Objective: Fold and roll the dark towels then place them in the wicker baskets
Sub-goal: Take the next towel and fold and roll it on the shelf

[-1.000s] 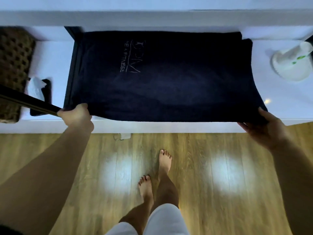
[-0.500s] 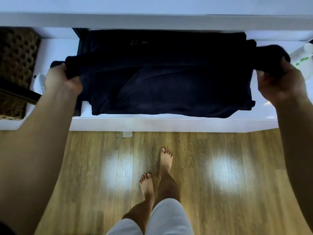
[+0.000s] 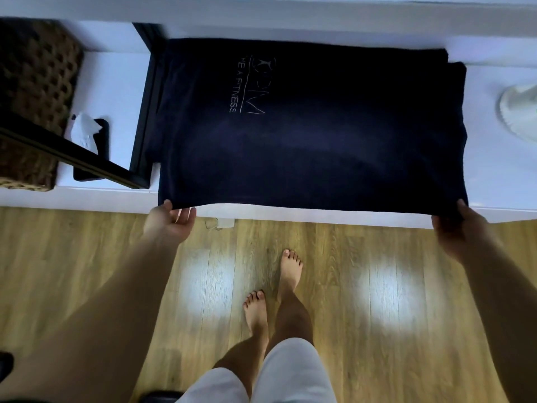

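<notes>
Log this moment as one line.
step: fold | towel: flat on shelf, logo up | left hand: pinches near left corner | right hand: pinches near right corner | basket: at left

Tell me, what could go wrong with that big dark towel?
The towel lies at the very edge of the shelf, and the left hand barely touches its corner, so it might slide to the floor. Only the right hand grips firmly, so the fold may go crooked. A swinging corner could knock the phone nearby.
</notes>
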The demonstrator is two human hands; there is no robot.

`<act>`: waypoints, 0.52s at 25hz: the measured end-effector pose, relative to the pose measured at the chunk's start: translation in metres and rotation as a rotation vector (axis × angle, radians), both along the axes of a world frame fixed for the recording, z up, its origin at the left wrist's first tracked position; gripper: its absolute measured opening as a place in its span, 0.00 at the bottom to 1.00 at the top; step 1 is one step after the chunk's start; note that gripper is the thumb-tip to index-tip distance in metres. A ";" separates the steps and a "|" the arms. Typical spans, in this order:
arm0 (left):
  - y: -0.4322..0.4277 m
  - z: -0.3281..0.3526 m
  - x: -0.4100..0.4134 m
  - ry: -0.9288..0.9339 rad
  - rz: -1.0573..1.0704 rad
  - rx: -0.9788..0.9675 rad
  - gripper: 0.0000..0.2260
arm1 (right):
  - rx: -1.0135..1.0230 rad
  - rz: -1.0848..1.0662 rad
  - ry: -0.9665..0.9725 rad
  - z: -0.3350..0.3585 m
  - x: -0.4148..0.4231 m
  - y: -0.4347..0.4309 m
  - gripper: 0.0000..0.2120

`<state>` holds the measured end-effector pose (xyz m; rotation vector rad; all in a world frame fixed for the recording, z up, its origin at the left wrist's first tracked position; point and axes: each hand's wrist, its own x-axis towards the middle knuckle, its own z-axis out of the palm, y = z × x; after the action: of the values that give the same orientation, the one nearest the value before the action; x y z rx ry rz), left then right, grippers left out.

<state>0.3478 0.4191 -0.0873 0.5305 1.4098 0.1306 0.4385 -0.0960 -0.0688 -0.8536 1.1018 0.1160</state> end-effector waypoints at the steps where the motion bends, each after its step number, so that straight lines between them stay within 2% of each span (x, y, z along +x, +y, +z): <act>1: -0.002 0.003 0.003 -0.026 -0.015 0.024 0.09 | -0.021 -0.094 0.013 -0.001 -0.001 -0.001 0.20; 3: 0.002 0.024 0.012 -0.103 -0.024 0.101 0.11 | -0.014 -0.175 0.020 -0.003 -0.005 -0.001 0.17; 4: 0.005 0.037 0.015 -0.147 -0.030 0.152 0.10 | -0.083 -0.127 0.012 -0.002 -0.010 0.004 0.17; 6: 0.002 0.069 0.023 -0.248 -0.070 0.242 0.05 | -0.597 0.202 0.075 0.007 -0.023 0.045 0.13; 7: -0.010 0.085 0.027 -0.308 -0.144 0.287 0.02 | -0.877 0.410 -0.003 0.012 -0.029 0.081 0.13; 8: -0.028 0.097 0.031 -0.352 -0.271 0.342 0.03 | -0.954 0.612 -0.184 0.016 -0.032 0.123 0.15; 10: -0.069 0.111 0.038 -0.394 -0.545 0.439 0.11 | -0.840 1.007 -0.577 0.026 -0.035 0.216 0.24; 11: -0.086 0.110 0.041 -0.400 -0.620 0.478 0.12 | -0.782 1.150 -0.681 0.033 -0.033 0.256 0.28; 12: -0.097 0.108 0.045 -0.399 -0.646 0.521 0.11 | -0.765 1.239 -0.730 0.041 -0.028 0.291 0.27; 13: -0.105 0.106 0.047 -0.406 -0.627 0.555 0.10 | -0.771 1.272 -0.733 0.043 -0.018 0.314 0.21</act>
<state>0.3950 0.3146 0.0187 1.3029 0.7508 0.1127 0.4206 0.2176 -0.0262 -1.9966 -0.2654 0.4008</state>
